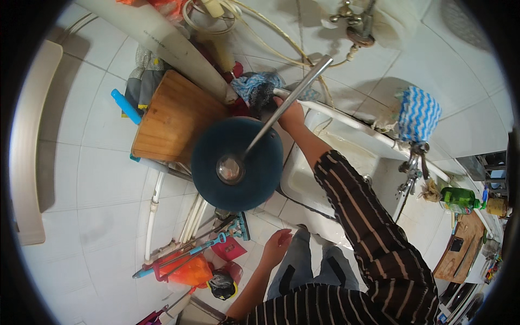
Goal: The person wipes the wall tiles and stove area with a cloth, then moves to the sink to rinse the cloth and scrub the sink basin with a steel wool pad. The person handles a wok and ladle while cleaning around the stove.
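My right hand (291, 116) reaches across the corner of the white sink (298, 178), next to a dark mesh scouring pad (261, 100) and a blue-and-white cloth (254, 83). The ladle's handle crosses in front of its fingers, so I cannot tell whether they grip anything. A round dark blue basin (211, 142) stands left of the sink, and a long-handled metal ladle (230, 170) rests with its bowl over it. Low beside my jeans, my left hand (277, 245) hangs with loosely curled fingers and nothing visible in it.
A wooden board (174, 118) leans left of the basin, near grey gloves (151, 87). A white pipe (345, 121) runs behind the sink to a tap (412, 166) draped with a striped cloth (418, 113). Mops (203, 245) and an orange bag (185, 270) sit low at left.
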Tool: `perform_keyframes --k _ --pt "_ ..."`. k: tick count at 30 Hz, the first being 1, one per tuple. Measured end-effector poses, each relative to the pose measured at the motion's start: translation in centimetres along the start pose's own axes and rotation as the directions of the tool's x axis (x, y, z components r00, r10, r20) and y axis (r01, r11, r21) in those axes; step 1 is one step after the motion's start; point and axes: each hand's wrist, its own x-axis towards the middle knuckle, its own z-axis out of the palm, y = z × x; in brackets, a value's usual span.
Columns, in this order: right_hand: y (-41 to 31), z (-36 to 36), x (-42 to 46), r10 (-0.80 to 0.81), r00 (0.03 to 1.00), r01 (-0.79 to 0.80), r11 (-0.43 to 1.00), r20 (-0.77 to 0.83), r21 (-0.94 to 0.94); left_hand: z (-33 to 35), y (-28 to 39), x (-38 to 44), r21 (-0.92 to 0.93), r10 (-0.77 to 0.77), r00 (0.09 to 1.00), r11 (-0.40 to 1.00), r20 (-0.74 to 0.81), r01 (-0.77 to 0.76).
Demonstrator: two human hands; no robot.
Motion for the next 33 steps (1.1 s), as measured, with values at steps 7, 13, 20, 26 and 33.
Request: perform_keyframes --k 7,13,20,26,33 --pt "1.4 0.4 -1.2 0.06 0.996 -0.068 0.99 0.068 0.123 -2.1 -0.5 0.7 -0.099 -0.019 0.999 0.995 0.031 0.022" --pt "4.4 -6.8 -8.9 0.143 0.988 -0.153 0.883 0.056 0.444 -0.2 2.2 4.1 -0.046 0.109 0.993 0.993 0.039 -0.107" --pt "8.3 -13.7 -17.1 0.165 0.983 -0.183 0.848 0.081 0.497 4.2 9.8 12.0 -0.415 0.307 0.951 0.861 -0.038 -0.294" --pt "8.5 -19.4 -27.1 0.05 0.908 -0.348 0.647 0.417 0.679 7.1 6.7 15.1 -0.671 0.309 0.897 0.741 0.316 -0.019" --pt "12.1 -25.8 -36.2 0.386 0.898 -0.44 0.79 0.211 0.426 19.7 5.6 10.7 -0.578 0.162 0.75 0.745 0.641 0.333"
